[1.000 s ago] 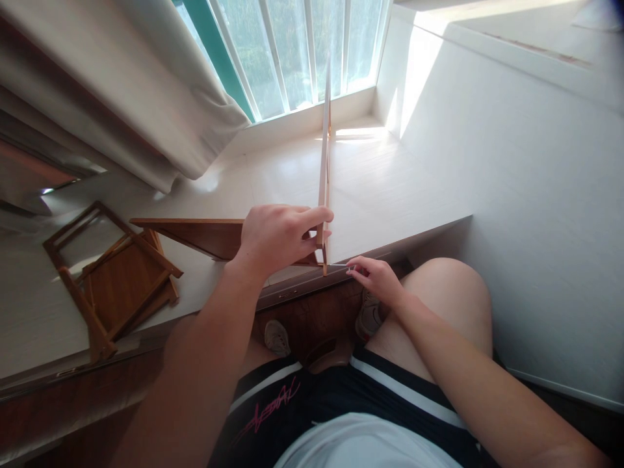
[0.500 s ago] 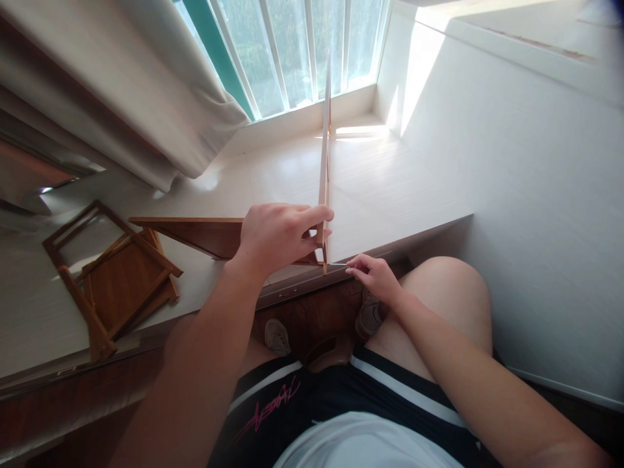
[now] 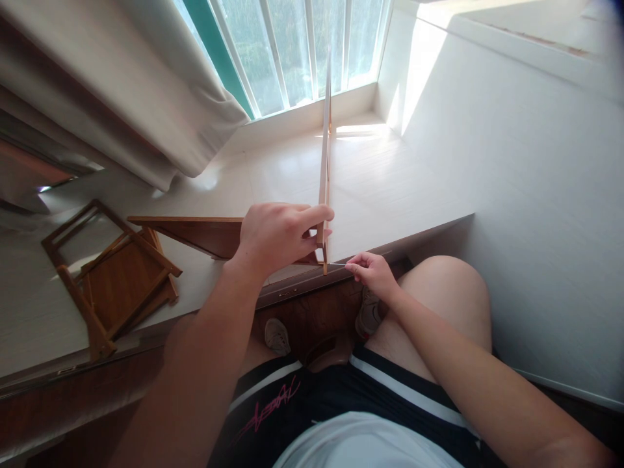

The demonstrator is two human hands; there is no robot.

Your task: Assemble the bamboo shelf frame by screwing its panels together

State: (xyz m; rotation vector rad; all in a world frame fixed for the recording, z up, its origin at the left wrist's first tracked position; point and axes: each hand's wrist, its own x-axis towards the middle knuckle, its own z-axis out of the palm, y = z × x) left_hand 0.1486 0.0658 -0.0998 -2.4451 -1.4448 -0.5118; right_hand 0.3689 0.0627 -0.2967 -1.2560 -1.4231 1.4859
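My left hand (image 3: 283, 235) is closed over the near part of an upright wooden frame (image 3: 324, 175), seen edge-on, with thumb and fingers on its two sides. A brown wooden panel (image 3: 199, 235) sticks out to the left, partly hidden behind that hand and wrist. My right hand (image 3: 373, 273) pinches a thin metal rod (image 3: 337, 264) between thumb and fingertips. The rod lies level, its far tip meeting the frame's lower near end. What kind of tool it is I cannot make out.
A folded wooden chair (image 3: 114, 279) lies on the pale ledge (image 3: 400, 188) at the left. A beige curtain (image 3: 121, 84) hangs beside the barred window (image 3: 292, 52). A white wall (image 3: 546, 214) closes the right side. My knees and shoes are below the ledge's edge.
The fingers of my right hand have shifted slightly on the metal rod, its tip staying at the frame. My left hand and the wooden frame hold their place.
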